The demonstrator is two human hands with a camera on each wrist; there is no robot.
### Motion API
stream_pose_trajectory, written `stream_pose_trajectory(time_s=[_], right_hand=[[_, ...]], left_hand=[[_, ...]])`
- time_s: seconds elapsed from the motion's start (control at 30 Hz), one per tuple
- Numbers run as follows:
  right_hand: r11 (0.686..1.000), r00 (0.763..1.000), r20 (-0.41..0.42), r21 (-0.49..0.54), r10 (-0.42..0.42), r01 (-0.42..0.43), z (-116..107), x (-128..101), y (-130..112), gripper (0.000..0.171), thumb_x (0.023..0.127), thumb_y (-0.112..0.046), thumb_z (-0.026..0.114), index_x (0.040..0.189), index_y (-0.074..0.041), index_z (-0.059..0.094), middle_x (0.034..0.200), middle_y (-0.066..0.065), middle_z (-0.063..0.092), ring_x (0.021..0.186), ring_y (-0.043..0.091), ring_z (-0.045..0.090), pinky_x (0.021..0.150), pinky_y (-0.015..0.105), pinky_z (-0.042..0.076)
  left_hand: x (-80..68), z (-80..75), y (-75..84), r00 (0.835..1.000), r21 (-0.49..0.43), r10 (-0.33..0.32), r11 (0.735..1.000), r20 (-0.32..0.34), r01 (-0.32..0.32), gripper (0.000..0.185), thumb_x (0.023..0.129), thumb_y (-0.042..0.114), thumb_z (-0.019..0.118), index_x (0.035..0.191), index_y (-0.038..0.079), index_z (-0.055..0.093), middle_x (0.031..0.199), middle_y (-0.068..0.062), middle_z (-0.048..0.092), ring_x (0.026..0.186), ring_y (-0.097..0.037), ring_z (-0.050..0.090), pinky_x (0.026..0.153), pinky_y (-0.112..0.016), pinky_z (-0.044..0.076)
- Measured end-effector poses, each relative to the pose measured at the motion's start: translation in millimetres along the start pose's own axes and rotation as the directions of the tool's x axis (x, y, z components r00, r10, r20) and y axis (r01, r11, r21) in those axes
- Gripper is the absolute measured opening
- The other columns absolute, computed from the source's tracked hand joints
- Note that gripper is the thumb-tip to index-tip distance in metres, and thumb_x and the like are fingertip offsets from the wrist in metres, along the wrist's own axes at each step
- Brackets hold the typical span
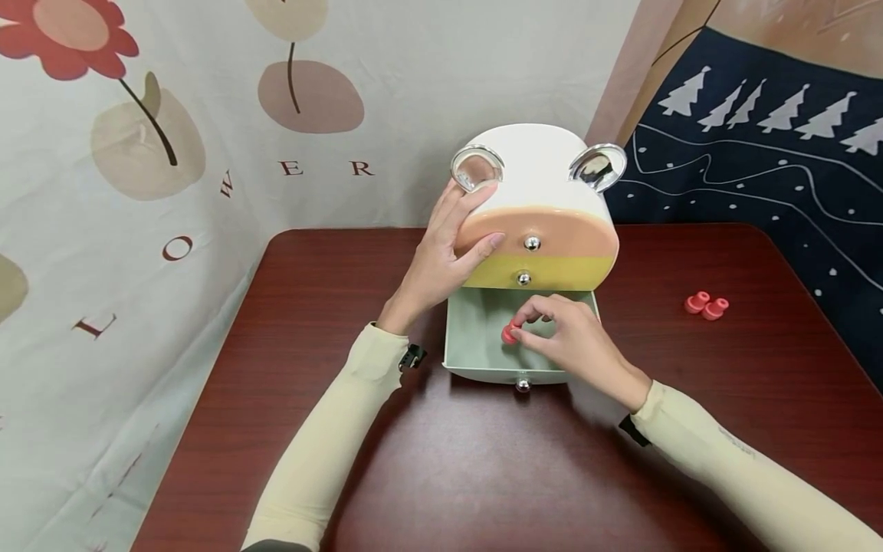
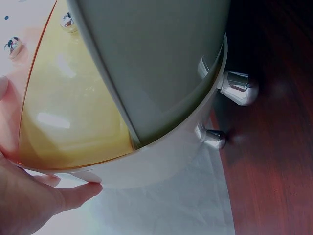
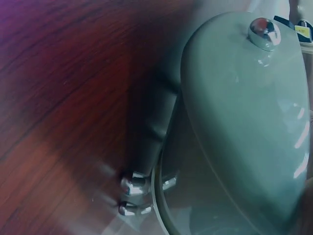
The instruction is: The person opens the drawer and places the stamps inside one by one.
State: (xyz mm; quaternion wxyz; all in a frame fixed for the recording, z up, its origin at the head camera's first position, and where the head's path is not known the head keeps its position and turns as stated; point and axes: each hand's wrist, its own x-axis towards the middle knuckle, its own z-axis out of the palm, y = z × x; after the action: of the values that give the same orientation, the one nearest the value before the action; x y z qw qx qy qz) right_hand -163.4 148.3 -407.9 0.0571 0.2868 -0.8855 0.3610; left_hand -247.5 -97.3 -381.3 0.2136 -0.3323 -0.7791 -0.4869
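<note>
A small drawer cabinet (image 1: 538, 165) with a white body and silver ears stands at the back of the table. Its orange drawer (image 1: 552, 222) and yellow drawer (image 1: 566, 270) are closed, while the green bottom drawer (image 1: 476, 337) is pulled out. My left hand (image 1: 438, 249) holds the cabinet's left side, thumb on the orange front; some of its fingers (image 2: 73, 196) show along the side in the left wrist view. Inside the green drawer's outline, my right hand (image 1: 572, 337) pinches a small red pawn-like piece (image 1: 509, 334) between thumb and fingers.
Two more red pawn-like pieces (image 1: 707, 305) sit on the brown table (image 1: 510, 475), right of the cabinet. Each drawer front carries a silver knob, such as the green drawer's knob (image 1: 523, 386). A printed cloth (image 1: 414, 92) hangs behind the table.
</note>
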Motion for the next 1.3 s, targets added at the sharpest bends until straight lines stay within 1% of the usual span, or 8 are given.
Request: stream_pose_trajectory(time_s=[0.17, 0.33, 0.5, 0.6, 0.77, 0.93, 1.1, 1.3], right_hand=[[1.0, 0.995, 0.099, 0.005, 0.027, -0.027, 8, 9, 2, 0.013, 0.092, -0.013, 0.09, 0.094, -0.022, 0.081, 0.093, -0.014, 0.078, 0.093, 0.019, 0.073, 0.082, 0.043, 0.055], [0.999, 0.984, 0.168, -0.005, 0.054, -0.054, 12, 15, 2, 0.013, 0.093, -0.014, 0.088, 0.093, -0.024, 0.081, 0.092, -0.018, 0.078, 0.088, 0.013, 0.072, 0.075, 0.037, 0.05], [0.998, 0.978, 0.198, -0.026, 0.068, -0.064, 13, 17, 1, 0.016, 0.093, -0.012, 0.088, 0.091, -0.026, 0.08, 0.092, -0.019, 0.078, 0.082, 0.009, 0.068, 0.074, 0.036, 0.05], [0.997, 0.976, 0.205, -0.036, 0.069, -0.063, 13, 18, 0, 0.012, 0.094, -0.014, 0.087, 0.092, -0.024, 0.08, 0.092, -0.018, 0.078, 0.081, 0.009, 0.067, 0.073, 0.036, 0.05], [0.996, 0.972, 0.219, -0.054, 0.087, -0.077, 13, 16, -1, 0.01, 0.094, -0.016, 0.088, 0.092, -0.023, 0.081, 0.093, -0.016, 0.079, 0.076, 0.01, 0.064, 0.069, 0.035, 0.048], [0.995, 0.972, 0.214, -0.054, 0.096, -0.086, 12, 13, -3, 0.015, 0.092, -0.016, 0.091, 0.09, -0.025, 0.08, 0.092, -0.016, 0.078, 0.081, 0.012, 0.069, 0.07, 0.035, 0.049], [0.997, 0.977, 0.199, -0.045, 0.075, -0.068, 11, 10, -5, 0.017, 0.09, -0.017, 0.093, 0.089, -0.026, 0.078, 0.093, -0.016, 0.077, 0.087, 0.016, 0.073, 0.074, 0.037, 0.052], [0.997, 0.996, 0.088, -0.073, -0.008, 0.014, 8, 4, -4, 0.015, 0.092, -0.014, 0.09, 0.094, -0.021, 0.077, 0.095, -0.008, 0.078, 0.091, 0.024, 0.074, 0.077, 0.042, 0.055]], left_hand=[[0.2, 0.2, -0.1, 1.0, -0.003, -0.002, 1.0, -0.002, 0.002, 0.062, 0.104, 0.022, 0.078, 0.161, 0.013, 0.053, 0.162, -0.007, 0.051, 0.164, -0.014, 0.016, 0.132, -0.04, 0.009], [0.2, 0.3, 1.0, 1.0, -0.01, -0.027, 1.0, 0.0, 0.027, 0.062, 0.104, 0.023, 0.077, 0.161, 0.014, 0.053, 0.164, -0.005, 0.05, 0.164, -0.013, 0.013, 0.132, -0.039, 0.01], [-0.1, -0.4, 1.7, 0.999, -0.006, -0.05, 0.999, 0.006, 0.05, 0.061, 0.105, 0.026, 0.076, 0.162, 0.017, 0.053, 0.165, -0.001, 0.048, 0.164, -0.011, 0.011, 0.131, -0.038, 0.01], [-0.4, -1.0, 1.5, 0.998, -0.003, -0.057, 0.998, 0.004, 0.057, 0.061, 0.105, 0.027, 0.076, 0.162, 0.018, 0.053, 0.165, -0.001, 0.048, 0.164, -0.011, 0.01, 0.131, -0.038, 0.011], [-1.0, -1.3, 2.2, 0.999, 0.001, -0.051, 0.999, 0.007, 0.051, 0.061, 0.105, 0.026, 0.076, 0.162, 0.018, 0.053, 0.163, -0.003, 0.049, 0.164, -0.012, 0.011, 0.131, -0.039, 0.01], [-0.8, -0.9, 2.7, 0.999, -0.005, -0.042, 0.999, 0.013, 0.042, 0.062, 0.105, 0.026, 0.076, 0.162, 0.017, 0.053, 0.163, -0.003, 0.049, 0.165, -0.013, 0.01, 0.132, -0.038, 0.009], [-2.1, -1.0, 2.2, 0.998, -0.004, -0.058, 0.998, 0.014, 0.058, 0.062, 0.105, 0.026, 0.076, 0.162, 0.018, 0.053, 0.163, -0.001, 0.05, 0.164, -0.012, 0.01, 0.131, -0.038, 0.009], [-2.2, -1.1, 3.7, 0.998, -0.007, -0.067, 0.998, 0.011, 0.067, 0.062, 0.105, 0.027, 0.076, 0.162, 0.019, 0.053, 0.162, -0.001, 0.05, 0.164, -0.012, 0.01, 0.131, -0.038, 0.01]])
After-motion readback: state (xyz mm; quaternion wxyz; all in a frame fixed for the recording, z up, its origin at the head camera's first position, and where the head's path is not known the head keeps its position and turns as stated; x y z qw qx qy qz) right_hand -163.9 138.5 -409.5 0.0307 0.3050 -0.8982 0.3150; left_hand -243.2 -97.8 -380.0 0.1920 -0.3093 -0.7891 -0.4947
